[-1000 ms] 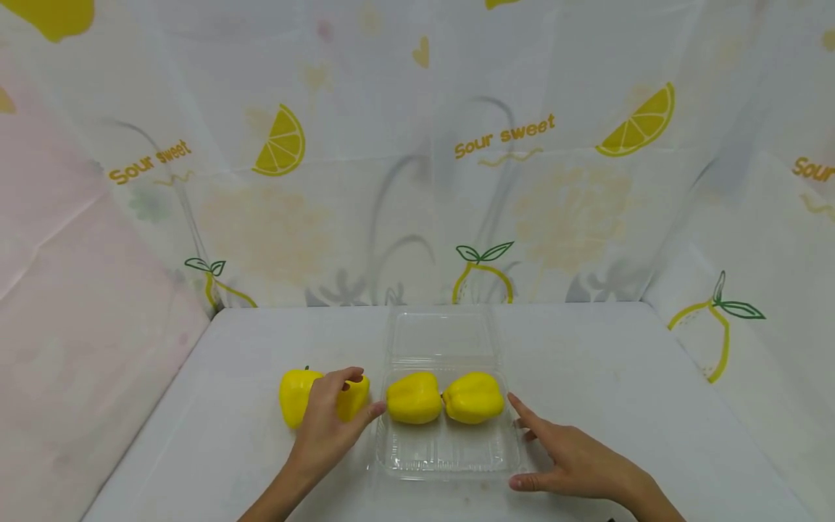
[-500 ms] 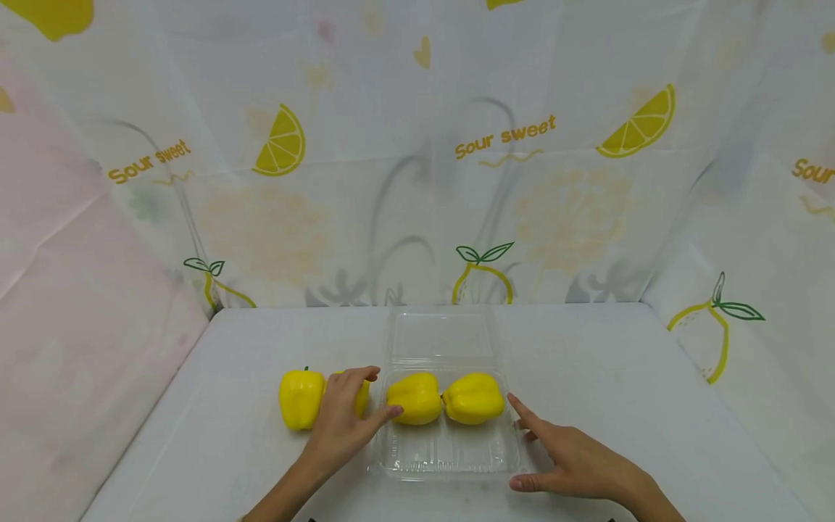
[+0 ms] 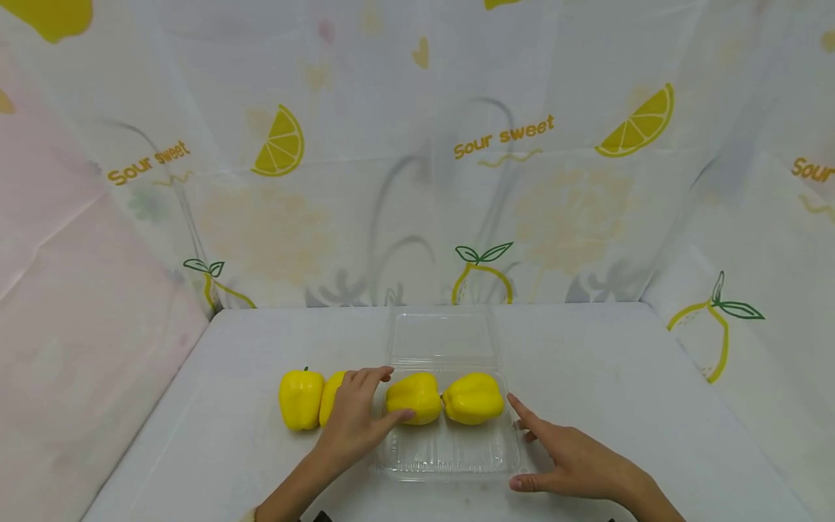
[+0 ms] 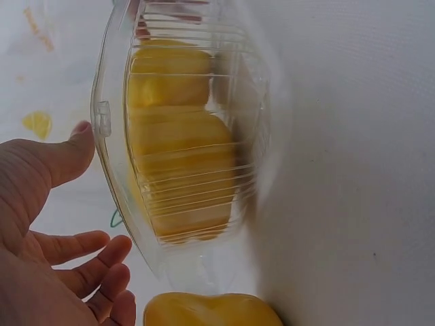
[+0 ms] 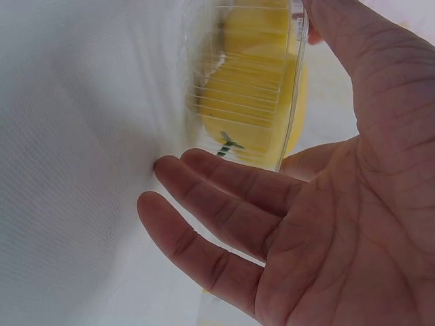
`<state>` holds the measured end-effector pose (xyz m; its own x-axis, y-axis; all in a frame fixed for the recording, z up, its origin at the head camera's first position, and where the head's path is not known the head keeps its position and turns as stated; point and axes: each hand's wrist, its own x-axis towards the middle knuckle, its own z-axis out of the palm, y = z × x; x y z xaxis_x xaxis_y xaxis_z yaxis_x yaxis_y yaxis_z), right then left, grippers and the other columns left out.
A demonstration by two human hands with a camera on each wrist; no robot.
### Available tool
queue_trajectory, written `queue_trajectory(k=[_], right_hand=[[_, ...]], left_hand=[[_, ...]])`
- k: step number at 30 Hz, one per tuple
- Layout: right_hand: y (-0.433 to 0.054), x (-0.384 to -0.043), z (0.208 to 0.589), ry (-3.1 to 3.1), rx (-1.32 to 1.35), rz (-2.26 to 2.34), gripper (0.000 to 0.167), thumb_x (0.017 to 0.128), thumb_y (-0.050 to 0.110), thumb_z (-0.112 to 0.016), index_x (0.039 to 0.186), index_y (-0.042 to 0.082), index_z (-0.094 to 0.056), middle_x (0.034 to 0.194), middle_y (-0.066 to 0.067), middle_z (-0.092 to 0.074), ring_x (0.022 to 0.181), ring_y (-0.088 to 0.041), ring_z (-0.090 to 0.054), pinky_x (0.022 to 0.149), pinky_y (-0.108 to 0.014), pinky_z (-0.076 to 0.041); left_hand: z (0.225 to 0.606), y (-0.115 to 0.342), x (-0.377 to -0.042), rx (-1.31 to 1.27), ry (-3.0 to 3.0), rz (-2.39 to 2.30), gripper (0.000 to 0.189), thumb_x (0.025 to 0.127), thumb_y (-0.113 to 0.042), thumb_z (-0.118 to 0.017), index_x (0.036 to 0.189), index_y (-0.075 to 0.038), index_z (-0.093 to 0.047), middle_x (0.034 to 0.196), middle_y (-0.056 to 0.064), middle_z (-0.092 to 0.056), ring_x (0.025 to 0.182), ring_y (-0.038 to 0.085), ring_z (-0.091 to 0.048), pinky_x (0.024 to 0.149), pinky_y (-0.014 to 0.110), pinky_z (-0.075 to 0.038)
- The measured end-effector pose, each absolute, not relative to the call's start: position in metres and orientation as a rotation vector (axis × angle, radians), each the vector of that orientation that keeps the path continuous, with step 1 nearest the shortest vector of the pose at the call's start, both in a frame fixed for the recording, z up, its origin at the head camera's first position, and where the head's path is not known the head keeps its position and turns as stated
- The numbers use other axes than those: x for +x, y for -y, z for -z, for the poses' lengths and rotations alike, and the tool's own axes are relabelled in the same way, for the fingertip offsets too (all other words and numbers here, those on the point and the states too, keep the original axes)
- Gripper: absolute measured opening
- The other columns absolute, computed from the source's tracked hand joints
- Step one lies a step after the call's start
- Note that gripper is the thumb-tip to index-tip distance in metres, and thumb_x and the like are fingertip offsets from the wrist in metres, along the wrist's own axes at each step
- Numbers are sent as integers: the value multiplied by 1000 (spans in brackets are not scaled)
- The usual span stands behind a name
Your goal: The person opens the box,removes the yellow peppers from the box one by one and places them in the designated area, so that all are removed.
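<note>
Change logged over the last second: the left hand (image 3: 355, 413) has moved right, off the loose peppers, so its thumb now overlaps the boxed pepper nearest it in my head view. The right hand holds its place beside the clear container (image 3: 443, 455); no pepper has moved. I judge this as repositioning, with nothing transferred. Both hands are relaxed and grip nothing; whether the left thumb touches the rim I cannot tell.

Count: yellow peppers, four. Two lie inside the container, left one (image 3: 413, 395) and right one (image 3: 474, 398); two sit on the worktop (image 3: 607, 370) to its left, outer one (image 3: 301, 399) and inner one (image 3: 330, 395), the latter partly hidden. Containers, one; lid (image 3: 443, 336) folded back. Hands, two.
</note>
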<state>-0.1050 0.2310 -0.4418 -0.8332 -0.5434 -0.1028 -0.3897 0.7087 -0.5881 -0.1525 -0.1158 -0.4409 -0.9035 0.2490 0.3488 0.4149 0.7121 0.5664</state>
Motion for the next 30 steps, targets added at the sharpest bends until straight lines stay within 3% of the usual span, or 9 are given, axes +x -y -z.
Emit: queue_trajectory(k=[13,30], right_hand=[[-232,-105,443,-2659,-753,823,106,83,62,-68,159,17,-10,131,-3,-59,109,-19,-60,86,-43,-51],[-232,-106,444,-2673,-774,816,105,83,62,-68,159,17,-10,129,-1,-60,107,-18,-60,87,-43,-51]], left_hand=[[443,103,-157,-639,2689,941,66,75,-38,-86,125,-4,-59,116,7,-64,109,28,-54,95,48,-43],[445,100,-157,-684,2759,688,70,77,-46,-83,129,-8,-56,126,8,-59,110,28,-54,85,43,-40]])
